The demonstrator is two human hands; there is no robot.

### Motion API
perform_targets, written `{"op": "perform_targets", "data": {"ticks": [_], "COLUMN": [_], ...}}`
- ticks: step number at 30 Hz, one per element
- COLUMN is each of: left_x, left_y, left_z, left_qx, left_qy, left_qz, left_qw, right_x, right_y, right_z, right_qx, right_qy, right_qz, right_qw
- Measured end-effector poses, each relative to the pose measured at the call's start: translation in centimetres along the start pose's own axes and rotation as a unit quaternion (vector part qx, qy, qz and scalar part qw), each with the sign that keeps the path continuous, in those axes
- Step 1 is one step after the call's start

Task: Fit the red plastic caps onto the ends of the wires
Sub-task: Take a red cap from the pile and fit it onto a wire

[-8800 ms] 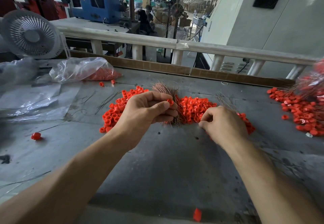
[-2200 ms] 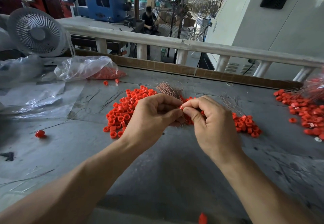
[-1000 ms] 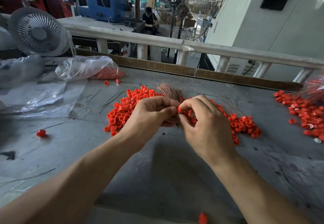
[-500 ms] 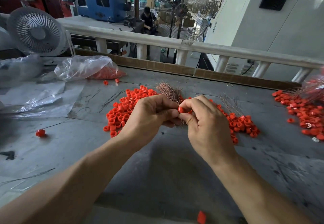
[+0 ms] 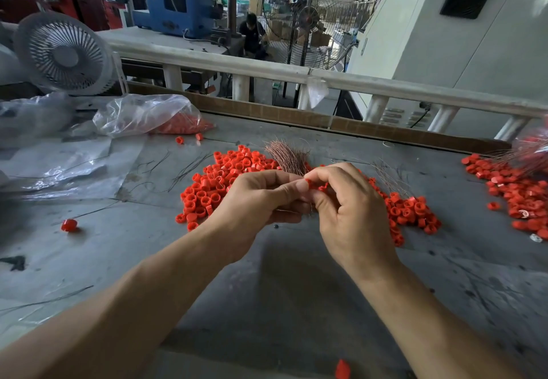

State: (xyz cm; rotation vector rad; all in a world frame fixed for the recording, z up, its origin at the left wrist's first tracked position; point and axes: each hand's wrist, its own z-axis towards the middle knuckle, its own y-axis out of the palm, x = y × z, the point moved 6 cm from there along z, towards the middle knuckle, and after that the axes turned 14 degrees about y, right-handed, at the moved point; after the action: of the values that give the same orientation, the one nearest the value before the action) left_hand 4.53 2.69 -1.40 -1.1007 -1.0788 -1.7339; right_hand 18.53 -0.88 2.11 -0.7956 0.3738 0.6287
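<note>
Our left hand [image 5: 255, 200] grips a bunch of wires [image 5: 286, 157] while our right hand [image 5: 350, 212] pinches a red cap [image 5: 310, 183] at its fingertips. Loose caps [image 5: 216, 183] lie heaped on the table [image 5: 281, 289] just beyond both grips.

1. The caps [image 5: 221, 181] are showing as bright red plastic, smooth and faintly glossy.
2. The wires [image 5: 286, 156] are looking like thin bare copper, dull reddish-brown and hair-fine at the tips.
3. The table [image 5: 296, 289] is reading as grey, matt and scuffed (metal or painted board, it cannot be told which), with dark stains.
4. The bag [image 5: 142, 114] is shining as clear, crinkled plastic film.
5. The sheet [image 5: 59, 168] is lying as glossy transparent plastic, creased.
6. The rail [image 5: 267, 65] is appearing as off-white painted metal, chipped and matt.
7. The fan [image 5: 63, 55] is looking like grey matt plastic.
</note>
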Motion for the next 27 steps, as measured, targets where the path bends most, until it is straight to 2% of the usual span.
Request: {"op": "perform_targets", "data": {"ticks": [12,20,27], "left_x": [0.6,0.8,0.5], "left_y": [-0.5,-0.6,-0.4], "left_z": [-0.2,-0.4,-0.5], "left_qx": [0.031,0.021,0.014], "left_qy": [0.005,0.010,-0.009], "left_qz": [0.050,0.076,0.055], "left_qw": [0.998,0.997,0.998], "right_x": [-1.5,-1.2,-0.9], "right_y": [-0.2,0.0,0.1], "right_z": [-0.2,-0.1,-0.2], "right_qx": [0.002,-0.036,-0.034], "right_qy": [-0.055,-0.041,-0.039], "right_qz": [-0.080,-0.058,-0.059], "right_qw": [0.995,0.997,0.997]}}
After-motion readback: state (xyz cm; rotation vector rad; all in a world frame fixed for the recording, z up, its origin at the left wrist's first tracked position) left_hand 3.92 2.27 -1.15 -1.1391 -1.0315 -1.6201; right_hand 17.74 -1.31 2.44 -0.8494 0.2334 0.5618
